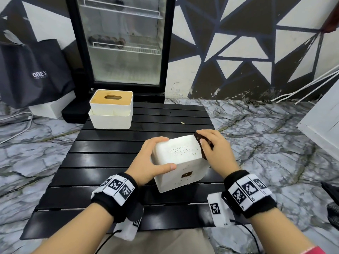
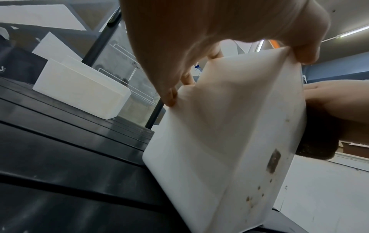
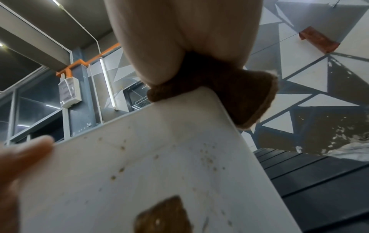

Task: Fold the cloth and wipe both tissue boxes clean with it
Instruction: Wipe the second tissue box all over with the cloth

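A white tissue box (image 1: 180, 162) (image 2: 223, 141) (image 3: 149, 181) stands tilted on the black slatted table (image 1: 110, 158), with brown specks and a brown patch on its near face. My left hand (image 1: 156, 162) (image 2: 219, 47) grips its left side, thumb on the near edge. My right hand (image 1: 213, 151) (image 3: 179, 39) presses a folded dark brown cloth (image 1: 201, 146) (image 2: 317, 141) (image 3: 229, 94) against the box's right side. A second white tissue box (image 1: 111, 109) (image 2: 79, 91) with a wooden lid stands at the table's far left corner.
A glass-door fridge (image 1: 124, 43) stands behind the table against a patterned wall. A black bag (image 1: 33, 72) and a white block sit on the marble floor at left. A white panel (image 1: 322, 125) leans at right.
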Motion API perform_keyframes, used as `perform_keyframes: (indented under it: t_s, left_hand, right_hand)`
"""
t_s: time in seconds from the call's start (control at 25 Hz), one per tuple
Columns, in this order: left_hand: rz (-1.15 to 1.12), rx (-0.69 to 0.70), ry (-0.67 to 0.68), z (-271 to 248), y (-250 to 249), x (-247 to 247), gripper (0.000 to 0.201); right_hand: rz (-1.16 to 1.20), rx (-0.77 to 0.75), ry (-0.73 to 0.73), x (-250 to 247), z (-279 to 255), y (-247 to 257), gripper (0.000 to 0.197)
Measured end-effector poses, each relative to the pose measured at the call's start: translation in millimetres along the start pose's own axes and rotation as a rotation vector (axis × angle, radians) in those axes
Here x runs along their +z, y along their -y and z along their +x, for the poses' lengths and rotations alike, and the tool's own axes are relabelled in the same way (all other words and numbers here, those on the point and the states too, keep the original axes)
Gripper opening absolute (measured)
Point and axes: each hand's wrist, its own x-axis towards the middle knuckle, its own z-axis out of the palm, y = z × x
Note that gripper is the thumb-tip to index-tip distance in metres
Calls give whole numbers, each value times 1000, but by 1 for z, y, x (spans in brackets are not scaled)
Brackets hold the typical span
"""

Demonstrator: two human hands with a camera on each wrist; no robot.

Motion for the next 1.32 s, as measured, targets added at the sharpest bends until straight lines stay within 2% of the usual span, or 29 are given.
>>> perform_keyframes:
  t_s: [0.16,0.28,0.4,0.52,0.64,0.76,0.84,0.96,1.08,1.24,1.32]
  left_hand:
    - [0,5,-16,-2,0,0,69]
    - [-13,4,-31,-3,-1,2,69]
    - [-11,0,-40,-3,-2,5,69]
    - [-13,-4,-50,-4,-2,6,67]
    - [-18,-7,-41,-6,-2,6,66]
    - [-13,-11,-38,-5,-3,6,66]
    - [-1,-11,-45,-4,-3,8,67]
    - [17,2,-57,-5,-1,8,67]
    - [6,4,-44,-6,-2,7,66]
    - [18,-5,-55,-3,-1,9,67]
    - [27,-3,-64,-2,-1,10,69]
  right_hand:
    - [-1,-57,-7,-5,-23,-7,29]
    - [39,-23,46,-10,-14,-7,29]
    - [-123,-10,39,0,2,1,30]
    - [-250,-154,-16,15,-7,14,30]
    - [-223,-281,21,9,-18,12,31]
    - [-204,-189,81,2,-5,6,29]
    - [-243,-128,45,10,0,13,30]
    - [-236,-245,-6,23,-12,25,30]
    - [-171,-326,33,15,-20,16,34]
    - [-178,-190,26,16,-6,15,29]
    - [-184,-176,-3,23,-7,20,29]
